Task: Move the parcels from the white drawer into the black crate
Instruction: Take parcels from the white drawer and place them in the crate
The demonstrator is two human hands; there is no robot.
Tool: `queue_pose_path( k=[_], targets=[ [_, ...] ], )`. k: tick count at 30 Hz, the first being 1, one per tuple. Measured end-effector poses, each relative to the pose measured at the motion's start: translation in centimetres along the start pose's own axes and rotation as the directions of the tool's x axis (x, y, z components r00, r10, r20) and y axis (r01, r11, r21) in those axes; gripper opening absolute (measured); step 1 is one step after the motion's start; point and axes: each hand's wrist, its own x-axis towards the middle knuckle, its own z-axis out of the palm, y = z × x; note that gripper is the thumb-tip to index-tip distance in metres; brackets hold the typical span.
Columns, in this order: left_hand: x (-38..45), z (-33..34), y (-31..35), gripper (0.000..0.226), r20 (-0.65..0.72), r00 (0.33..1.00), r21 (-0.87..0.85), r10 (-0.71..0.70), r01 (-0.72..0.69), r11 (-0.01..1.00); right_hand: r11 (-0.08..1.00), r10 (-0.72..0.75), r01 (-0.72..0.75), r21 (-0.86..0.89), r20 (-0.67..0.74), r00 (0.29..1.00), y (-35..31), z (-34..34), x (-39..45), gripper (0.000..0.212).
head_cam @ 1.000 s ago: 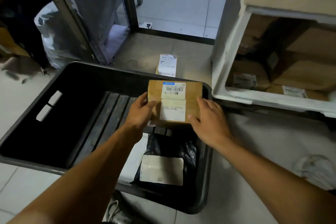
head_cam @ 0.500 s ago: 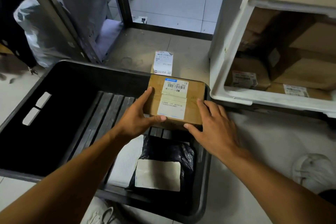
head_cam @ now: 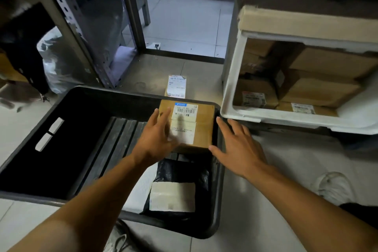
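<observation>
Parcels wait in two places around your hands. Largest, the black crate (head_cam: 61, 170) spreads below and left of both hands; the white drawer (head_cam: 231, 96) sits beyond your right hand (head_cam: 238, 149), cardboard boxes inside. A black bagged parcel (head_cam: 180, 188) lies in the crate, nearer you than your hands. The brown labelled box (head_cam: 202, 125) rests in the crate's far right corner between your hands. Your left hand (head_cam: 156, 139) lies flat against it, fingers straight; your right hand hovers just beside it, fingers spread wide.
</observation>
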Motion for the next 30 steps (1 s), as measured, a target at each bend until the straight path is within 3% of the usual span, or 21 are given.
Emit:
queue_pose_path(
  k=[9,14,19,24,30],
  targets=[
    [-2.1,-0.4,7.4,0.085,0.054,0.978,0.305,0.204,-0.210,0.929,0.991,0.135,-0.136,-0.004,-0.098,0.986,6.1,-3.8,-4.7,0.079],
    [-1.9,1.4,13.0,0.080,0.117,0.945,0.373,0.305,-0.326,0.869,0.973,0.228,-0.225,0.044,-0.120,0.966,9.5,-6.0,-6.2,0.077],
    [-0.6,3.7,17.8,0.078,0.177,0.927,0.352,0.331,-0.373,0.858,0.943,0.318,-0.296,0.152,-0.152,0.936,13.3,-7.5,-6.3,0.075],
    [2.8,5.6,22.5,0.072,0.139,0.932,0.221,0.334,-0.358,0.907,0.898,0.391,-0.316,0.307,-0.225,0.893,17.8,-10.9,-3.8,0.073],
    [7.8,8.0,28.0,0.072,0.016,0.962,0.029,0.271,-0.272,0.962,0.698,0.579,-0.312,0.645,-0.251,0.775,22.9,-14.0,0.2,0.068]
  ],
)
